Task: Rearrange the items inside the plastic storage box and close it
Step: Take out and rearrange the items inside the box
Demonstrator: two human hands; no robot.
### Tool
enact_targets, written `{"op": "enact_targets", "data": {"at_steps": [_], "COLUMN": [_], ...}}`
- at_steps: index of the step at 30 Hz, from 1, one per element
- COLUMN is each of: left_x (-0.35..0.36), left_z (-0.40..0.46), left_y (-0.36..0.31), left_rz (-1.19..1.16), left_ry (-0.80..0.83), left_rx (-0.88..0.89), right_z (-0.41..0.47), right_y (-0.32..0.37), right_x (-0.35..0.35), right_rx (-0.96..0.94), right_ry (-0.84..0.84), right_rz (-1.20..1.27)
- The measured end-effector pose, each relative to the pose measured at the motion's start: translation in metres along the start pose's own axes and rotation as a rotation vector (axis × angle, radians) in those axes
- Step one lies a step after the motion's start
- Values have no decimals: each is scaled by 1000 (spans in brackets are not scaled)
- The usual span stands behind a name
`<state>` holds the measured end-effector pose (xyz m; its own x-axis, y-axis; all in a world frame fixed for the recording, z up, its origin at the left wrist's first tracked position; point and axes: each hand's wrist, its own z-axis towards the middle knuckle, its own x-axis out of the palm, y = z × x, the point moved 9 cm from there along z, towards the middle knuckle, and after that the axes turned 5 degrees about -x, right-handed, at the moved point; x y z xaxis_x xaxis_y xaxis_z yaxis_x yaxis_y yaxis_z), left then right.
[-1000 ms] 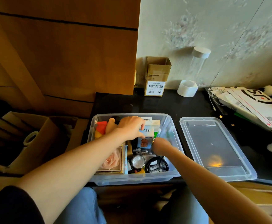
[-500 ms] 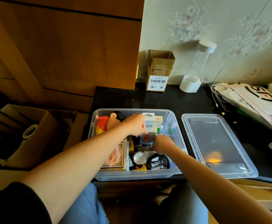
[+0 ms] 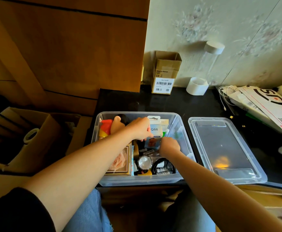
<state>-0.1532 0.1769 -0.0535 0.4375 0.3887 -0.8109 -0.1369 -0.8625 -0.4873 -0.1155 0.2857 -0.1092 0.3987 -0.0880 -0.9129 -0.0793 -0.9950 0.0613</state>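
Evidently your left hand point(image 3: 141, 128) and right hand point(image 3: 169, 146) both pinch the Q88 carton point(image 3: 155, 131), seating it upright inside the storage box point(image 3: 178, 119), its lid point(image 3: 223, 148) off alongside.

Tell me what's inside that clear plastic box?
The storage box holds a rose picture, a Q88 carton, a red-and-yellow toy and a black ring. Both hands and forearms cover whatever lies under them.

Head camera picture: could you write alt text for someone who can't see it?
Seen from above, a person's left hand and right hand reach into an open clear plastic storage box packed with small items, both at a pale blue carton. The box's lid lies beside it on a black tabletop.
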Motion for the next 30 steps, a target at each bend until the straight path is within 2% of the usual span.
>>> {"op": "enact_targets", "data": {"at_steps": [5,10,12,15,20,30], "left_x": [0,-2,-1,-2,-4,-3], "left_z": [0,-1,-2,-3,-4,-6], "left_y": [1,0,-1,-2,-1,-2], "left_rz": [7,5,-2,3,11,18], "left_ry": [-7,-14,-10,-15,-23,-13], "left_rx": [-4,-7,-8,-21,-27,-25], "right_z": [-9,-16,-17,-14,-13,-12], "right_y": [10,30,41,55,65,60], "right_x": [-15,-8,-5,-1,3,4], "right_rx": [-133,-482,-556,-583,-607,-609], "right_ry": [-81,-62,-70,-78,-78,-45], "right_rz": [-256,-411,-396,-357,-517,-612]}}
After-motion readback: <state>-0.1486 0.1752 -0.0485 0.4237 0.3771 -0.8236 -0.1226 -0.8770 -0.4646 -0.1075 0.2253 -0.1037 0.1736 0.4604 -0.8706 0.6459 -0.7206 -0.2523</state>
